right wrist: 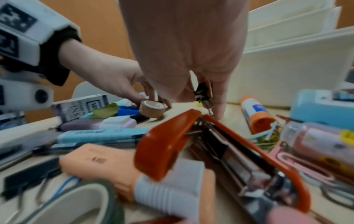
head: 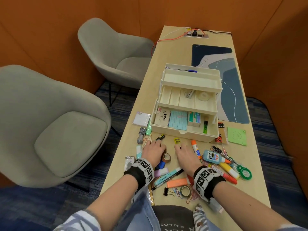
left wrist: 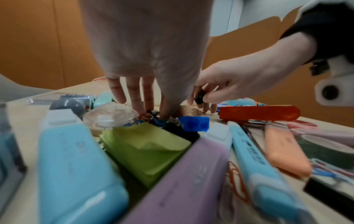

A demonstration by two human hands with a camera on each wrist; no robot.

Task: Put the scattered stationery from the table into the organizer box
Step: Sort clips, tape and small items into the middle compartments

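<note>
The cream organizer box [head: 186,130] stands open with its tiers stepped back; cards, staples and a green marker lie in its base. Loose stationery lies in front of it. My right hand [head: 180,146] [right wrist: 203,97] pinches a small black binder clip [right wrist: 201,91] [left wrist: 199,97] just above the table, beside a glue stick [head: 195,148]. My left hand [head: 156,143] [left wrist: 151,109] points its fingers down onto a heap of small clips [left wrist: 153,118] next to a brown tape roll [head: 166,157] [right wrist: 152,109]. Whether it holds one is hidden.
Highlighters [head: 166,177], an orange stapler [right wrist: 172,144], a glue bottle [head: 210,156], a blue sharpener [left wrist: 194,123] and green sticky notes [left wrist: 145,148] crowd the near table. A blue mat [head: 233,90] lies behind the box on the right. Two grey chairs [head: 55,124] stand left.
</note>
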